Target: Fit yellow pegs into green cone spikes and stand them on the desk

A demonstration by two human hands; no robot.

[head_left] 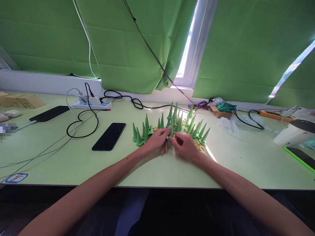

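Several green pointed cones (139, 139) stand upright in loose groups on the pale green table. Small yellowish pieces (199, 146) lie scattered among them. At the front of the group, my left hand (158, 139) is closed on one green cone (171, 130), its tip pointing up. My right hand (185, 146) meets it from the right, thumb and fingers pinched together at the cone's lower part. What sits between the right fingertips is too small to name. The cone's base is partly hidden by my fingers.
A black phone (109, 137) lies to the left. Behind it are a white power strip (92, 105) and looping black cables (137, 104). At the right are clear plastic bags (230, 127), a small cardboard box (219, 112), a white cylinder (286, 133) and a green-edged phone (301, 159).
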